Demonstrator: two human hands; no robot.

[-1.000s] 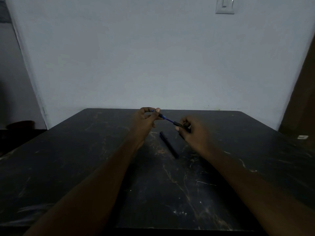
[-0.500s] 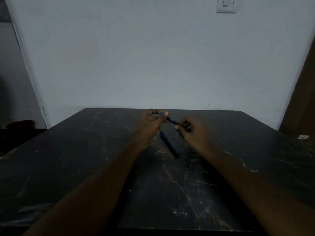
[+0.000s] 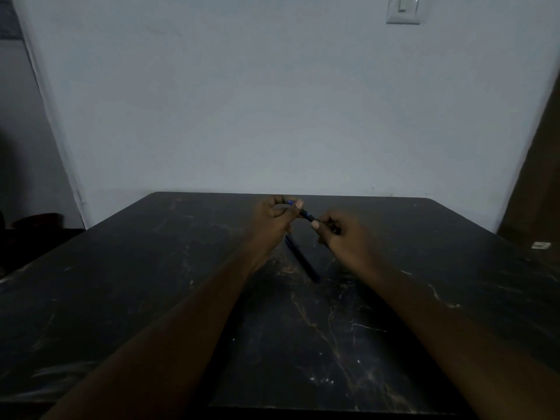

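Both hands are raised over the far middle of a black marble table (image 3: 151, 298). My left hand (image 3: 274, 221) pinches the blue end of a thin pen part (image 3: 304, 213) between thumb and fingers. My right hand (image 3: 342, 234) pinches the dark end of the same part, so only a short stretch shows between the hands. Under the hands a dark pen barrel (image 3: 303, 259) lies diagonally on the table, untouched.
A pale wall stands right behind the table's far edge, with a light switch (image 3: 403, 9) high on the right. A brown door or panel (image 3: 536, 177) rises at the right. A small white object (image 3: 541, 245) lies near the right edge.
My hands have come closer together, and the visible blue stretch of the pen part between them has shortened. The barrel on the table has not moved.
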